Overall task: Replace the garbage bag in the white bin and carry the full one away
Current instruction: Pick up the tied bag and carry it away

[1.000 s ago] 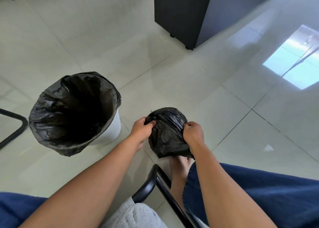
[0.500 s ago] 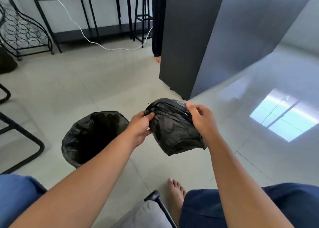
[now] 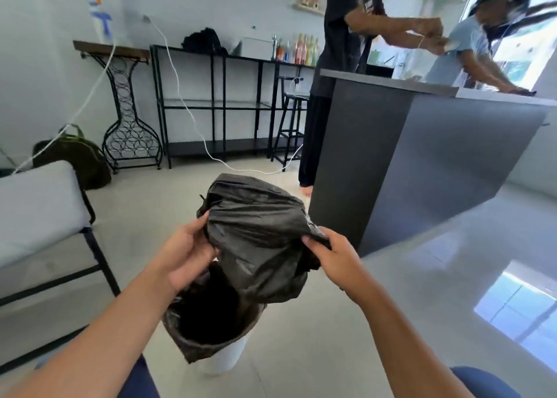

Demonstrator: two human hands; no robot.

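Note:
I hold a full black garbage bag (image 3: 256, 238) up in front of me with both hands. My left hand (image 3: 185, 254) grips its left side and my right hand (image 3: 334, 257) pinches its right edge. Below the bag stands the white bin (image 3: 226, 357), lined with a black bag (image 3: 193, 342) folded over its rim. The raised bag hides the far part of the bin's opening.
A dark grey counter island (image 3: 422, 159) stands to the right with two people behind it. A grey cushioned chair (image 3: 39, 213) with a black frame is at left. Black shelving (image 3: 217, 102), a wire rack (image 3: 129, 120) and a white cable on the floor (image 3: 229, 162) lie beyond.
The bag has been lifted from the floor to chest height, and my view has risen from the floor to the room. My hands have shifted their grip on the bag.

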